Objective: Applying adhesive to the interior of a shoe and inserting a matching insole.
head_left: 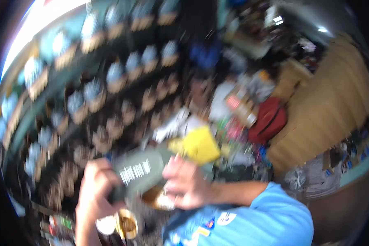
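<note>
A dark grey-green, flat piece with rounded ends and white lettering is held up between my two hands; motion blur hides its exact kind. My left hand is closed round its left end, with the thumb below. My right hand has its fingers bent against the right end. Under the right fingers shows a brown, curved rim, partly hidden. Lower down, near my left wrist, stands a pale round tub with brown stuff inside. A white round thing sits beside it.
Tilted shelves at the left hold rows of blue-and-tan, shoe-like pieces. A yellow sheet lies beyond my hands, near a red bag and a small cardboard box. Large brown cardboard leans at the right.
</note>
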The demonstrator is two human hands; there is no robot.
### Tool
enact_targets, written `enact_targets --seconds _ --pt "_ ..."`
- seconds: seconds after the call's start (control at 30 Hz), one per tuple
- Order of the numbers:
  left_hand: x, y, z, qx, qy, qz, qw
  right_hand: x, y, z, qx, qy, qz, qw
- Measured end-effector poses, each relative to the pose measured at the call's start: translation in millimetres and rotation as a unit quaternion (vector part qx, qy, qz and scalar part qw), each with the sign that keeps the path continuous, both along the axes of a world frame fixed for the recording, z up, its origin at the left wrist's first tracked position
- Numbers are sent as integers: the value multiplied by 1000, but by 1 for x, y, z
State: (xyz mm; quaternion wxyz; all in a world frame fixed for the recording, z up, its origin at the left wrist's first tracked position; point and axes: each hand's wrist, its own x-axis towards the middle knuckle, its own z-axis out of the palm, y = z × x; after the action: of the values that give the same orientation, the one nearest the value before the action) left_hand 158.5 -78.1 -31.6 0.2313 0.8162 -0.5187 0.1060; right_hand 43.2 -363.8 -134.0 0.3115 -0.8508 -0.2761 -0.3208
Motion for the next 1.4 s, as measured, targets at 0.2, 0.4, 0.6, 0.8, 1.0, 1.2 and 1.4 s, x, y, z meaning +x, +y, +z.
enact_targets --seconds 0.2,0.4,0.6,0.8,1.0,1.2,1.4 --pt "44 72 -15 -68 173 -15 982 -23 -1 -63 103 297 74 946" --pt "29 36 -39 113 167 -54 978 -20 -4 -93 143 411 127 891" --pt "-8 -17 -57 179 0 -102 979 -17 1 -107 210 422 128 873" --pt "-15 -33 -88 137 81 -142 977 -19 2 -112 245 430 136 858" --pt "-8 -39 -107 101 124 -153 975 -20 2 -111 259 436 143 850" --pt "-11 -43 -116 116 102 -158 975 -18 2 -110 247 441 152 849" --pt "-18 -53 -115 154 88 -152 972 -8 3 -81 110 393 120 905"
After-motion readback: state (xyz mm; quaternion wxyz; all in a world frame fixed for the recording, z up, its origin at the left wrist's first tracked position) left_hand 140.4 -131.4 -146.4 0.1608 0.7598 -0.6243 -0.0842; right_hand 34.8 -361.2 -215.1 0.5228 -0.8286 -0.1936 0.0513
